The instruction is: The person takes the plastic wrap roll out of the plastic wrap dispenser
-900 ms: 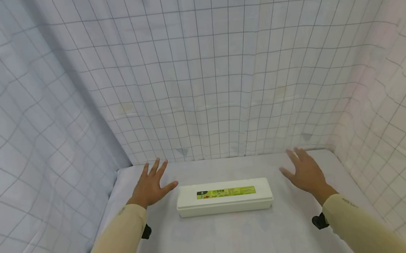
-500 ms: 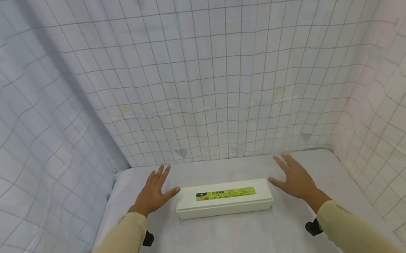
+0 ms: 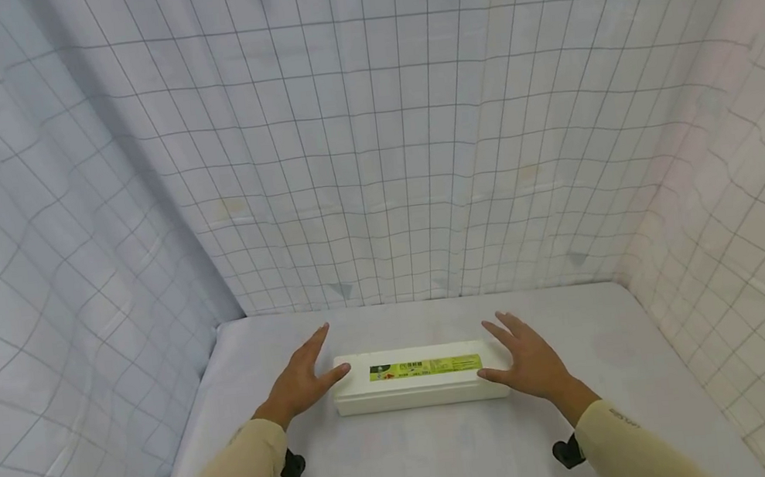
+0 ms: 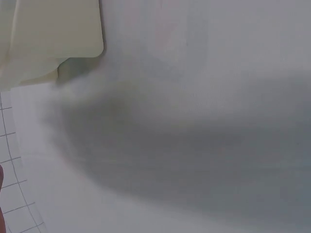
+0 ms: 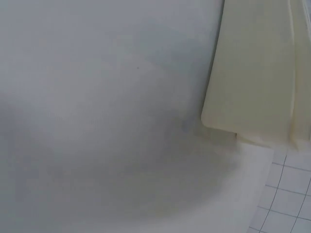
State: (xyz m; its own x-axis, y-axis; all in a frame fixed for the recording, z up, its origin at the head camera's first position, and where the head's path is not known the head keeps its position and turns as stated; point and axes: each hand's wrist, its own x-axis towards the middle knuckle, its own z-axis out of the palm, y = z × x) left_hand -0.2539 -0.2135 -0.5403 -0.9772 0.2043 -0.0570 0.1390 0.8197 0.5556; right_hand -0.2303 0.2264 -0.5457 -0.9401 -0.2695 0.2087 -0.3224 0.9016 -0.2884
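Across the white tabletop (image 3: 427, 459) the long white box (image 3: 422, 383) lies crosswise, apparently so its narrow ends face nine and three o'clock, one for each hand. At its nine o'clock the left hand (image 3: 302, 383) and at its three o'clock the right hand (image 3: 534, 362) have thumbs spread from unclamped fingers, seemingly to span the ends, contact unclear; the green label (image 3: 426, 368) faces up between them.

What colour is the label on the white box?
The label is mostly yellow-green; head view shows it best.

White box (image 3: 413, 399), yellow-green label (image 3: 426, 368)
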